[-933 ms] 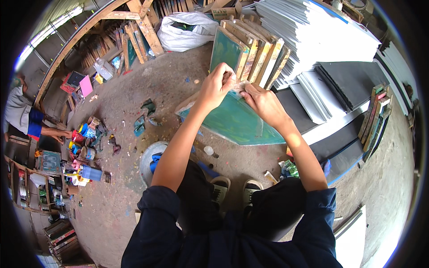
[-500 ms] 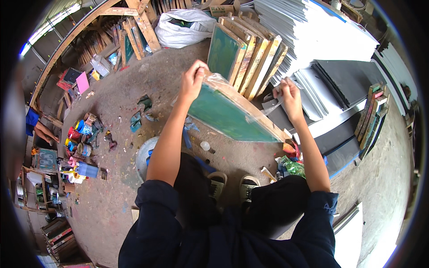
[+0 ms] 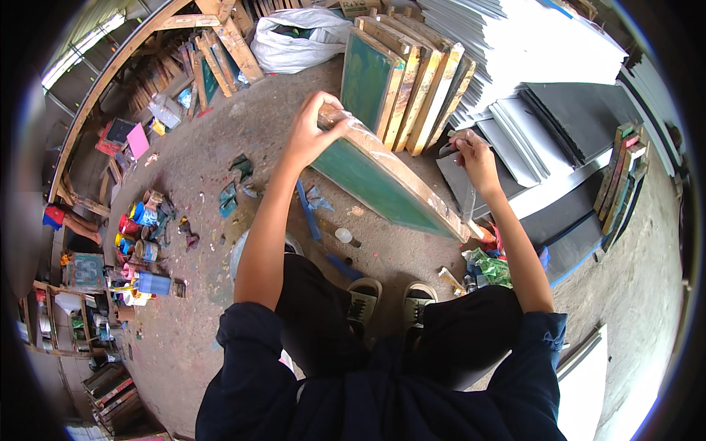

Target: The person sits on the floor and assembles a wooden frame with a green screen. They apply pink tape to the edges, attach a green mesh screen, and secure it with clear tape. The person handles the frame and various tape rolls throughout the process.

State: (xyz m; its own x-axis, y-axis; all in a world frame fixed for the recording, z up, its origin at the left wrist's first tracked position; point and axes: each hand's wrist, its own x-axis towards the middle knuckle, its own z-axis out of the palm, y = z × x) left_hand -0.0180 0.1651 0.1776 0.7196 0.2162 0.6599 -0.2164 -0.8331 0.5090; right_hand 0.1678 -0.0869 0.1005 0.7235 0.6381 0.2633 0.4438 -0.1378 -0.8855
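Note:
A wood-edged frame with a green mesh face (image 3: 375, 189) stands tilted in front of me, its edge sloping down to the right. My left hand (image 3: 307, 134) is closed round the frame's upper left corner. Beyond the frame's lower right end, my right hand (image 3: 476, 160) is raised, its fingers pinched on a strip of clear tape (image 3: 468, 197). The strip hangs down toward that end; whether it still sticks to the wood I cannot tell. Pale film remnants lie along the wooden edge near my left hand.
Several similar frames (image 3: 408, 81) lean together behind, beside tall stacks of white sheets (image 3: 529, 55). A white sack (image 3: 300, 40) stands at the back. Paint cans (image 3: 140, 220) and scraps litter the floor at left. Crumpled green plastic (image 3: 489, 268) lies near my right knee.
The left hand has shifted its grip round the corner, and the frame now shows more of its wooden edge. The clear film no longer stretches loosely across it; the strip hangs below my right hand.

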